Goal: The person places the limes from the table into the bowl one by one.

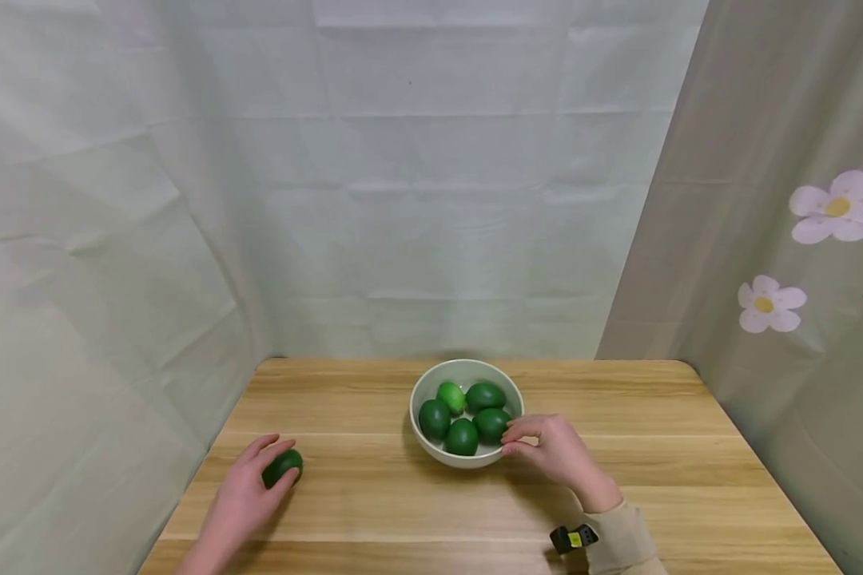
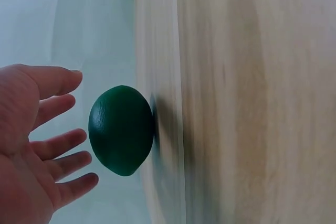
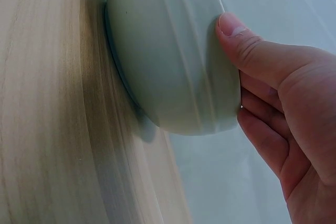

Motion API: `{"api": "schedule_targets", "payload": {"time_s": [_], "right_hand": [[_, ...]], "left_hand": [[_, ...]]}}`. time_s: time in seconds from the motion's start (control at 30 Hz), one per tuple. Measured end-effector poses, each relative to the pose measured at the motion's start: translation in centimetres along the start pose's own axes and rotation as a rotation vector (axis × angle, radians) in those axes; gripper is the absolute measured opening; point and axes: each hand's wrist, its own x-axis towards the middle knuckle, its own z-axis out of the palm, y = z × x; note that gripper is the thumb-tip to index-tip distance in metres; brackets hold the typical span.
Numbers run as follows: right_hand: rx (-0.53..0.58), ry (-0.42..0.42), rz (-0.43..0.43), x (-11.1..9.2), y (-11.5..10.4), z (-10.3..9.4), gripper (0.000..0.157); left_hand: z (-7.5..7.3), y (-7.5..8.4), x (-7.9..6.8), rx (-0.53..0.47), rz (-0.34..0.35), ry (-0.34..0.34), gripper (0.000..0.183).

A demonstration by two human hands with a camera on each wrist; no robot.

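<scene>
My left hand [image 1: 243, 493] reaches around a dark green oval fruit [image 2: 122, 130] on the left of the table. In the left wrist view its fingers are spread and a small gap separates them from the fruit, which has a slightly pointed end. My right hand [image 1: 552, 449] pinches the right rim of a pale green bowl [image 3: 168, 56], thumb at the edge and fingers reaching over it. Inside the bowl lie several dark green fruits [image 1: 462, 438] and one smaller, brighter green lime [image 1: 451, 397]. The right fingertips come right beside the nearest dark fruit [image 1: 492, 426].
The wooden table [image 1: 359, 511] has rounded back corners. Pale curtains [image 1: 431, 200] hang behind and at both sides, with white flowers [image 1: 837, 206] printed on the right one. A small black device [image 1: 574, 538] sits at the right wrist by the sleeve [image 1: 622, 539].
</scene>
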Motion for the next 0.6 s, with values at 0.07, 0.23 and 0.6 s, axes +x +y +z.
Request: {"api": "schedule_targets", "payload": {"time_s": [0.07,0.23,0.6], "right_hand": [[-0.002,0.002,-0.004,-0.03,0.03,0.02,0.012],[-0.003,0.007,-0.011,-0.04,0.04,0.02,0.012],[-0.009,0.001,-0.007,-0.07,0.23,0.09,0.013]], "left_hand": [[-0.11,-0.02,0.02,0.014,-0.008,-0.019,0.044],[-0.33,-0.06,0.11,0.039,-0.03,-0.073,0.046],[-0.5,-0.37,0.22,0.053,-0.065,-0.13,0.049]]}}
